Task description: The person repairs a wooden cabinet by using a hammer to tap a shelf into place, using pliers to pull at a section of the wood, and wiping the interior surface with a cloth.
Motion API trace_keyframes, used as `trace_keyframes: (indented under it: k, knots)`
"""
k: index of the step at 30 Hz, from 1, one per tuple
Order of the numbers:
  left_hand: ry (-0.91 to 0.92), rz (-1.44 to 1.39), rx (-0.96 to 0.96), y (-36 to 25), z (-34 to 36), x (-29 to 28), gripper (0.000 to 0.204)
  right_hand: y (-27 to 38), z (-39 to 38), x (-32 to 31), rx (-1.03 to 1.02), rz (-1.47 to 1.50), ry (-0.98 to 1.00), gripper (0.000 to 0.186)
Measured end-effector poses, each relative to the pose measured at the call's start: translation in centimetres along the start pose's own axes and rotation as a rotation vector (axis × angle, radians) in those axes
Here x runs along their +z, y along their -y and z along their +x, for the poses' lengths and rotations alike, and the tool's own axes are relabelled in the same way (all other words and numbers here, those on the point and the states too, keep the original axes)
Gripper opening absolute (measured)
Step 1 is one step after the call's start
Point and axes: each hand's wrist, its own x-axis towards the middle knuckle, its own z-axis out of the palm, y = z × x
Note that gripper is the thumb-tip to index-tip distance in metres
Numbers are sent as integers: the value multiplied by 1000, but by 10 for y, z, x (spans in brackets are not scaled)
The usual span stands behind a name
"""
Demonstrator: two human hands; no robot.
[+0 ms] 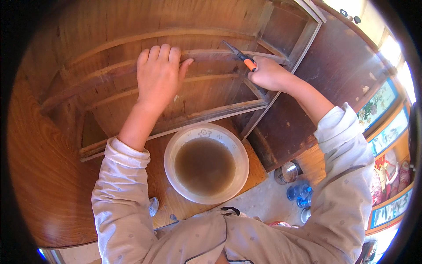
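My left hand (160, 75) is closed over a curved wooden rail (206, 56) of a piece of furniture, its fingers hooked over the top and the thumb lying along it to the right. In my right hand (269, 74), near the rail's right end, is a pointed tool (241, 55) with a dark, narrow tip and an orange and black handle. Its tip points up and to the left, close to the rail; whether it touches the wood I cannot tell. My fingers hide most of the handle, so the tool's exact kind is unclear.
A white basin (170, 174) of murky brown water stands below the frame on a wooden surface (167, 204). A greyish cloth (153, 206) lies beside it. Blue bottles (300, 192) and a glass jar (289, 172) stand at lower right. A dark wooden panel (303, 110) rises at right.
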Motion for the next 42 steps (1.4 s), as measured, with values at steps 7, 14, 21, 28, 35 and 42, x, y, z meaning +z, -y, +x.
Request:
trace_keyframes:
  k: [7, 14, 21, 28, 35, 42]
  knots:
    - [-38, -4, 13, 0, 1, 2, 29, -27, 11, 18, 156, 967, 328, 13]
    - [-8, -2, -1, -2, 3, -1, 30, -36, 8, 8, 20, 629, 201, 12]
    - [-36, 13, 33, -2, 4, -2, 28, -12, -3, 9, 19, -136, -66, 51]
    - [-41, 5, 40, -2, 2, -1, 28, -5, -7, 3, 25, -208, -103, 47]
    - [-74, -15, 33, -1, 2, 2, 28, -17, 14, 3, 78, 47, 7, 34]
    - [-26, -1, -2, 1, 0, 3, 29, 0, -1, 3, 125, -117, -43, 42]
